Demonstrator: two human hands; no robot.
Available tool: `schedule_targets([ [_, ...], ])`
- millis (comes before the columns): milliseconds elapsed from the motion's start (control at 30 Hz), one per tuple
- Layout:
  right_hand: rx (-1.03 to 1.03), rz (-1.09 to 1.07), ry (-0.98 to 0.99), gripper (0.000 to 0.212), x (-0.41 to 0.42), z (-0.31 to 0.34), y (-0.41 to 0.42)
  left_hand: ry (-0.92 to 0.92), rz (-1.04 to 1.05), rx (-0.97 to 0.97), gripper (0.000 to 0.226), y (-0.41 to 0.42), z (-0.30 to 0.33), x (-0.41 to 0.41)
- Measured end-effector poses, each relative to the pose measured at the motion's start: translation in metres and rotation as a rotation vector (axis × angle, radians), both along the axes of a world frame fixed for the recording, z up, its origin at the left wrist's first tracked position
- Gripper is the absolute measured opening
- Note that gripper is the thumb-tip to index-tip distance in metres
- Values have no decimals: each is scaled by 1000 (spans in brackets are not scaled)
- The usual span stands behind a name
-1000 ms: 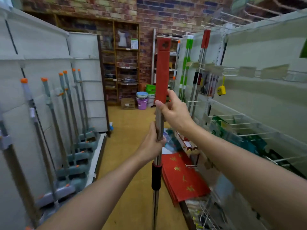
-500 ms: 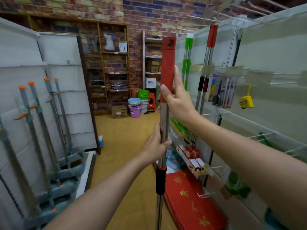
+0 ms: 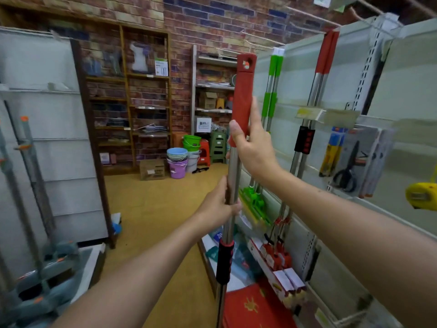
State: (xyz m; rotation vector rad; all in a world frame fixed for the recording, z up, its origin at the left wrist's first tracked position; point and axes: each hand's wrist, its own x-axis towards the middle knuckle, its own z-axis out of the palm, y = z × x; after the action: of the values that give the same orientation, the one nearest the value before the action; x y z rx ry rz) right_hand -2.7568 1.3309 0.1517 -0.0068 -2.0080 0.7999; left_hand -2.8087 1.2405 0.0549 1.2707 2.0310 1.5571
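I hold a mop pole (image 3: 233,176) upright in front of me; it has a steel shaft, a red top grip with a hanging hole and a black collar lower down. My right hand (image 3: 253,147) grips the bottom of the red grip, thumb on the near side. Lower on the bare steel shaft, my left hand (image 3: 218,204) is curled round it. The pole's lower end runs out of view at the bottom.
On the white rack to the right hang two red-handled mops (image 3: 316,95), green-handled mops (image 3: 272,91), scissors (image 3: 347,174) and a yellow tape measure (image 3: 421,195). Grey mops (image 3: 35,185) stand along the left rack. Stacked buckets (image 3: 178,159), stools and a cardboard box sit by the brick back wall.
My view has turned right and up towards the right-hand rack. The pole has shifted a little right and both hands keep their hold, the right hand sitting slightly higher on the red grip.
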Motion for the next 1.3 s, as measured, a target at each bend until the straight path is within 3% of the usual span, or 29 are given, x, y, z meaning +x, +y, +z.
schedule_targets([
  [167,-3,-136,85,69,-71,-3,42,18,-77,14,62,50,-1,-73],
  [267,-32,-200,139,67,-110,1,69,61,-124,32,46,83,3,-116],
  [600,-52,-448,153,69,-212,23,147,73,-433,5,44,179,27,-246],
  [1300,-65,-804,152,66,-271,43,299,105,-945,54,45,367,46,-325],
])
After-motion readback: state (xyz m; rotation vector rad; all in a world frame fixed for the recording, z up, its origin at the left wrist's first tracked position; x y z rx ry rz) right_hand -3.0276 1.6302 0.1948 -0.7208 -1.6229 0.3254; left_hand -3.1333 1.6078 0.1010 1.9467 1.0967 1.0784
